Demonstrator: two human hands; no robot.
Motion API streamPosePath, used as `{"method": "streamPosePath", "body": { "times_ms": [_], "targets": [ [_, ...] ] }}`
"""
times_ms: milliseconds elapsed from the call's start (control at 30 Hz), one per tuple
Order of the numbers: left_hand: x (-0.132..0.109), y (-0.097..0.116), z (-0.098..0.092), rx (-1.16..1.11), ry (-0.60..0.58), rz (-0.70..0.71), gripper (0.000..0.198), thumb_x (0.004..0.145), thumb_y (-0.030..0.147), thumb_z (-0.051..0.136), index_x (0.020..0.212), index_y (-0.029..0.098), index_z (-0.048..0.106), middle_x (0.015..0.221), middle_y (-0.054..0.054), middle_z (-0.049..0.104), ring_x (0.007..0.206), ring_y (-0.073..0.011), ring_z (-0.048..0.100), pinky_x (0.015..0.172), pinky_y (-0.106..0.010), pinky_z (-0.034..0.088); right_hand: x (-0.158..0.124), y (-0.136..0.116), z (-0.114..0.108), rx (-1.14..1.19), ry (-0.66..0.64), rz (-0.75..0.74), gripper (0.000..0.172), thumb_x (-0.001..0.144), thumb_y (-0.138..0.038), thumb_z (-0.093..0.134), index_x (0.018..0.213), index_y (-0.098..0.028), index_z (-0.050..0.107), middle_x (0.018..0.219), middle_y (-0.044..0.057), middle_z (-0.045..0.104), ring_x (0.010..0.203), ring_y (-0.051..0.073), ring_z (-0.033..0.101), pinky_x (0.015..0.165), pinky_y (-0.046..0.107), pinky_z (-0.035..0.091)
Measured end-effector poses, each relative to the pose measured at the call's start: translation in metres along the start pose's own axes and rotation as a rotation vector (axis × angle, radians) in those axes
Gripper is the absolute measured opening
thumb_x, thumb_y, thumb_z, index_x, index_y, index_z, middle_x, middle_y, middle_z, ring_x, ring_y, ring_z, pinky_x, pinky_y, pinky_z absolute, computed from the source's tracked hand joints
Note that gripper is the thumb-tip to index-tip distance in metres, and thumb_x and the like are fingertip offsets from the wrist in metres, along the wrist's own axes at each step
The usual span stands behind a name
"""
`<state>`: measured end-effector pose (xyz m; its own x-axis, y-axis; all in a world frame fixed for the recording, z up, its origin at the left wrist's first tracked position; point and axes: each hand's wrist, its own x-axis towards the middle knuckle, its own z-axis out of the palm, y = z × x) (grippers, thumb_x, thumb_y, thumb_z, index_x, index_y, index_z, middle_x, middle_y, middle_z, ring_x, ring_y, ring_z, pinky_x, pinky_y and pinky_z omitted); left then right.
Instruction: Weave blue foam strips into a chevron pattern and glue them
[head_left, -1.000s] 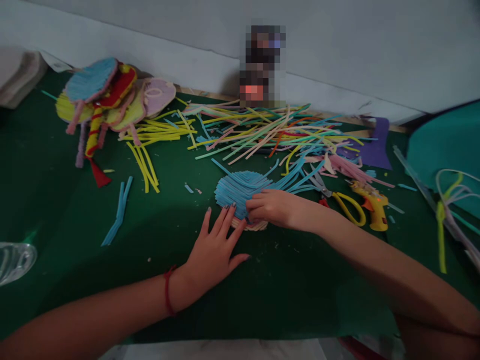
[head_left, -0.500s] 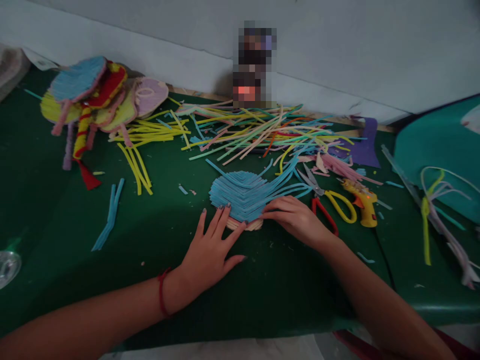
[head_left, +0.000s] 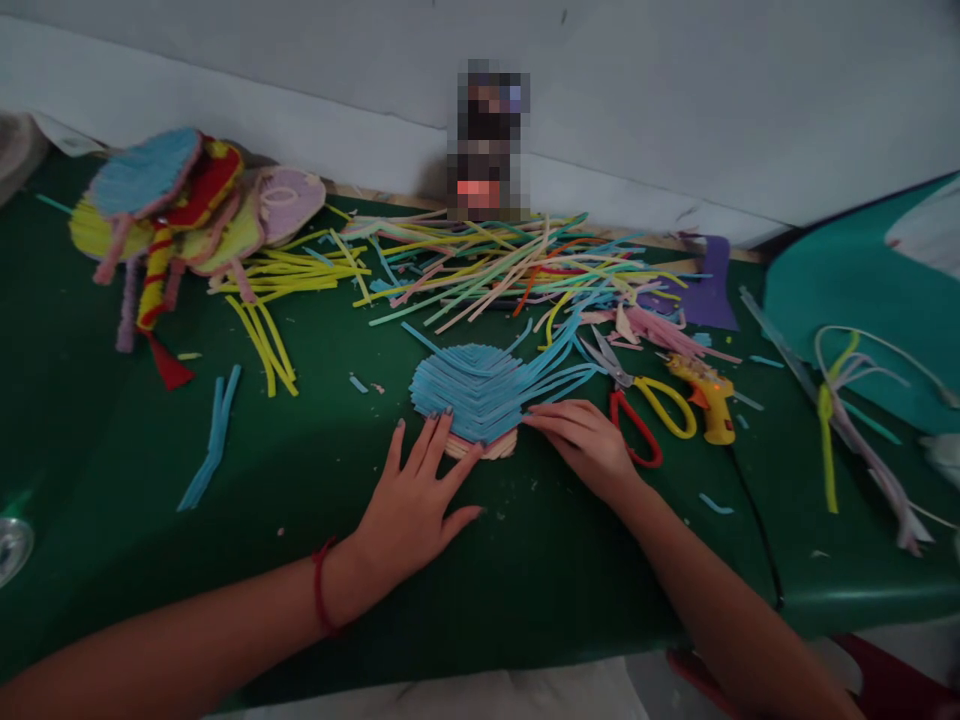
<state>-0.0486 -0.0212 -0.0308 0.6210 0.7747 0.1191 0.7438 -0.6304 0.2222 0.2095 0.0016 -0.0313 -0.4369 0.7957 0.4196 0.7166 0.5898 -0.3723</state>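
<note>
A round panel of blue pipe cleaners (head_left: 469,390), laid side by side in bent V-shaped rows, lies flat on the table. Its lower edge shows a pale backing (head_left: 501,446). Several loose blue ends (head_left: 562,368) fan out to the right. My left hand (head_left: 416,500) is spread, fingertips resting on the panel's lower left and bottom edge. At the lower right edge, my right hand (head_left: 589,440) has its fingers pressed together on a blue pipe cleaner; the tips partly hide it. Scissors (head_left: 622,375) with red and yellow handles lie just beyond my right hand.
A glue gun (head_left: 709,400) lies right of the scissors, its cord trailing forward. Loose coloured pipe cleaners (head_left: 487,265) are heaped along the wall. Fan-shaped pieces (head_left: 146,175) are stacked at the back left. Two blue pipe cleaners (head_left: 214,440) lie at left.
The view has shifted slightly, so most things sit a little further left. Both hands keep nearly the same places on the panel.
</note>
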Motion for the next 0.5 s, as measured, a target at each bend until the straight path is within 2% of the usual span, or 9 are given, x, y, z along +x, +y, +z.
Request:
{"method": "streamPosePath", "body": {
  "times_ms": [167,267,367,400,500],
  "targets": [
    [0.0,0.0,0.0,-0.003,0.001,-0.001,0.057,0.086,0.056,0.047,0.136,0.029,0.047,0.148,-0.018,0.034,0.136,-0.036,0.032,0.107,-0.061,0.024,-0.012,0.021,-0.033,-0.148,0.255,0.281,0.014,0.088,-0.024,0.056,0.097,-0.022,0.066,0.091,0.005,0.07,0.086,0.018,0.064,0.081,0.034,0.05],
    [0.0,0.0,-0.001,0.003,0.007,0.013,0.056,0.086,0.054,0.047,0.136,0.028,0.046,0.148,-0.019,0.034,0.136,-0.0368,0.032,0.106,-0.061,0.024,-0.035,0.052,-0.064,-0.396,0.38,0.527,0.024,0.088,-0.037,0.051,0.092,-0.018,0.065,0.091,0.01,0.066,0.086,0.022,0.061,0.079,0.036,0.047],
    [-0.001,0.0,-0.002,0.014,0.017,0.027,0.055,0.087,0.052,0.047,0.136,0.026,0.046,0.148,-0.02,0.034,0.135,-0.0372,0.032,0.106,-0.061,0.025,-0.066,0.084,-0.089,-0.604,0.344,0.956,0.039,0.084,-0.05,0.051,0.091,-0.013,0.06,0.089,0.018,0.06,0.078,0.025,0.056,0.067,0.038,0.042],
    [-0.001,0.0,-0.002,0.016,0.023,0.029,0.055,0.087,0.051,0.048,0.136,0.026,0.047,0.147,-0.02,0.035,0.135,-0.0371,0.033,0.106,-0.061,0.025,-0.075,0.093,-0.094,-0.61,0.323,1.086,0.042,0.081,-0.055,0.052,0.089,-0.014,0.059,0.086,0.018,0.058,0.075,0.025,0.054,0.063,0.038,0.039],
    [-0.001,0.0,-0.002,0.019,0.038,0.027,0.054,0.087,0.05,0.049,0.135,0.026,0.048,0.147,-0.019,0.035,0.135,-0.0369,0.034,0.106,-0.061,0.025,-0.096,0.113,-0.1,-0.478,0.2,1.272,0.048,0.076,-0.064,0.051,0.081,-0.017,0.052,0.076,0.014,0.054,0.066,0.022,0.048,0.059,0.038,0.036]
  ]
}}
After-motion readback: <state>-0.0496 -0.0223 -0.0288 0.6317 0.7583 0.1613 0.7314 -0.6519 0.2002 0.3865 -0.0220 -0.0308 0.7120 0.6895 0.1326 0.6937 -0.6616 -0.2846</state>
